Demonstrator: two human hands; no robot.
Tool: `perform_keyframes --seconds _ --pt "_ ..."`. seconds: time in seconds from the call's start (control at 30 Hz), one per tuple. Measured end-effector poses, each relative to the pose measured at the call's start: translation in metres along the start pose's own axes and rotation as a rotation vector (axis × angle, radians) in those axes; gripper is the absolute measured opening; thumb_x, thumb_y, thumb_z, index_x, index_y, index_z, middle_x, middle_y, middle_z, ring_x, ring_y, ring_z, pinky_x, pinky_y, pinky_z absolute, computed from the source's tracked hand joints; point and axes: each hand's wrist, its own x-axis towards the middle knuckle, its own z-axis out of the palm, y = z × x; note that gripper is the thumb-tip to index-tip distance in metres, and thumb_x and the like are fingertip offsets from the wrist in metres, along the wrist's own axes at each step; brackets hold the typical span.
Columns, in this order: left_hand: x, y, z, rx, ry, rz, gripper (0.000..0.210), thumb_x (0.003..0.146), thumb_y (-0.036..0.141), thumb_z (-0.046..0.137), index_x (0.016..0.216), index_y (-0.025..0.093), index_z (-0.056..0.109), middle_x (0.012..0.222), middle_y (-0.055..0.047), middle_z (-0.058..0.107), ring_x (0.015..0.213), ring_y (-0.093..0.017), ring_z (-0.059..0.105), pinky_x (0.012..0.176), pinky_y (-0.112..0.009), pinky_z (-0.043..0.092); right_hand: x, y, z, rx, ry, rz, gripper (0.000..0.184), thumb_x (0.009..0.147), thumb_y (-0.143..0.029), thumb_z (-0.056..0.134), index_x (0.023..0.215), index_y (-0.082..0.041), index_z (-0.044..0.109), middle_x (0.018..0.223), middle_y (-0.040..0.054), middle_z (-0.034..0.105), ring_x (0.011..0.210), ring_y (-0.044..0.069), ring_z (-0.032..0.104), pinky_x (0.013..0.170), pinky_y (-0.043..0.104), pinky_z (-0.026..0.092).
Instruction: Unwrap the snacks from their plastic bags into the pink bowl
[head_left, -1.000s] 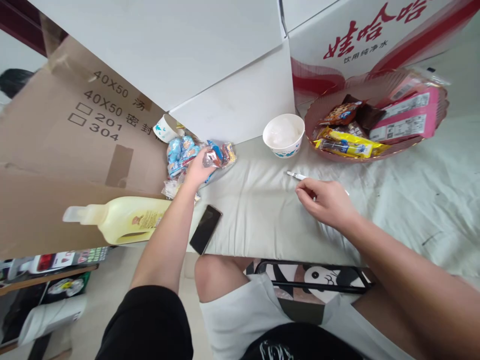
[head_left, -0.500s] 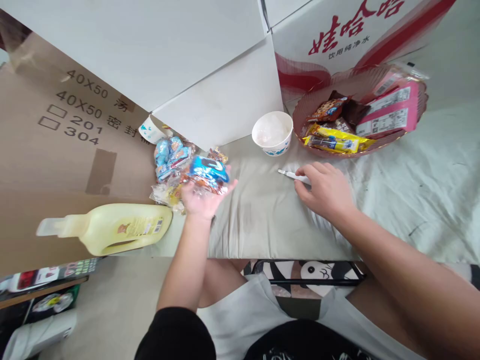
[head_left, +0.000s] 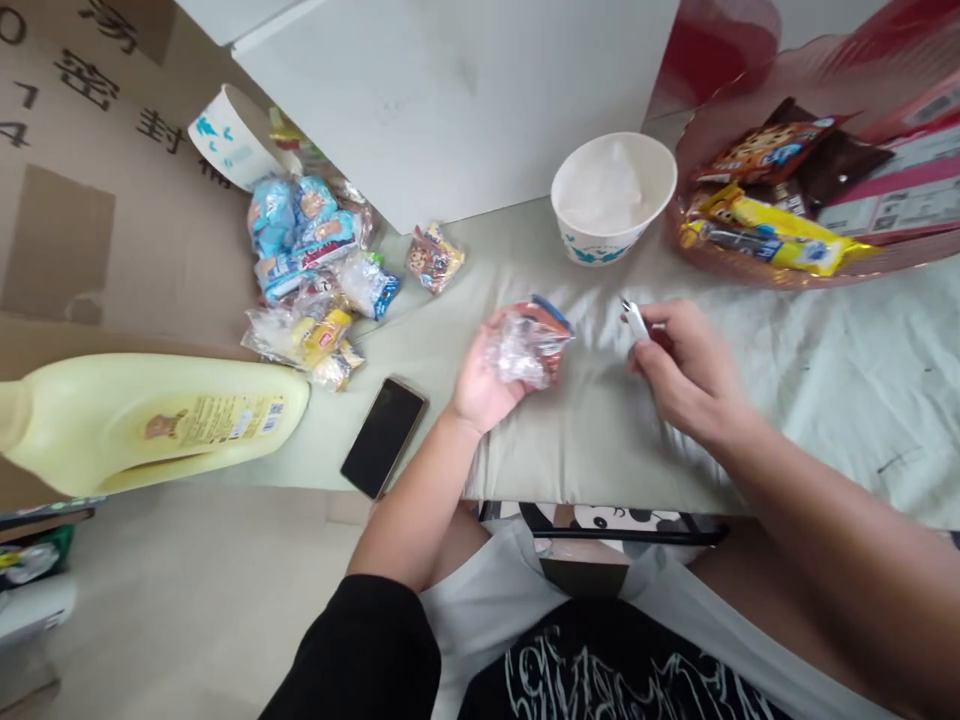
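Observation:
My left hand (head_left: 487,385), palm turned up, has its fingers around a snack packet (head_left: 534,345) with orange-red print, a blue edge and crinkled clear wrapping. My right hand (head_left: 686,370) pinches a slim white tool (head_left: 635,320) with a narrow dark tip; its exact kind is unclear. The tip points up and left, apart from the packet. Behind the hands stands a white paper bowl (head_left: 600,245) with a blue pattern and something whitish, translucent inside. To the left of my left hand lie a small wrapped snack (head_left: 433,258) and a pile of wrapped snacks (head_left: 300,235).
A pink ridged bowl (head_left: 757,100) with snacks and pink packages stands at the right. At the left are a tipped paper cup (head_left: 232,140), a yellow bottle (head_left: 187,415) on its side and a phone (head_left: 384,437). Cardboard (head_left: 135,260) and white boxes (head_left: 465,110) stand behind.
My left hand has brought the snack packet from the pile rightward, turning its blue face away. The white tool in my right hand now tilts upward. The view has moved closer, and the phone shows.

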Motion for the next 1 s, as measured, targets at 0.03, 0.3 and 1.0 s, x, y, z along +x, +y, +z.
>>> perform_keyframes --seconds 0.03,0.3,1.0 --pt "-0.001 -0.006 0.003 0.027 -0.008 0.047 0.066 0.072 0.076 0.071 0.117 0.029 0.061 0.116 -0.007 0.071 0.102 -0.029 0.071 0.080 -0.043 0.059 -0.004 -0.004 0.004 0.119 -0.048 0.026 0.014 0.096 -0.027 0.048 0.104 -0.025 0.060 0.082 0.0048 0.063 0.068 0.019 0.060 0.065 0.036 0.049" --pt "-0.007 -0.033 0.009 0.269 0.069 0.291 0.080 0.068 0.058 0.087 0.132 0.030 0.049 0.128 -0.006 0.059 0.114 -0.023 0.063 0.101 -0.037 0.051 -0.014 -0.005 0.025 0.441 -0.009 0.122 0.017 0.097 -0.043 0.054 0.103 -0.027 0.054 0.082 0.0011 0.066 0.062 0.015 0.060 0.052 0.029 0.049" --pt "-0.002 -0.034 0.011 0.159 -0.047 0.249 0.080 0.070 0.055 0.086 0.132 0.028 0.042 0.131 -0.008 0.061 0.120 -0.024 0.061 0.107 -0.040 0.047 -0.015 -0.023 0.019 0.457 -0.496 0.456 0.050 0.093 -0.066 0.049 0.083 -0.018 0.061 0.072 0.0048 0.068 0.050 0.011 0.057 0.047 0.025 0.047"
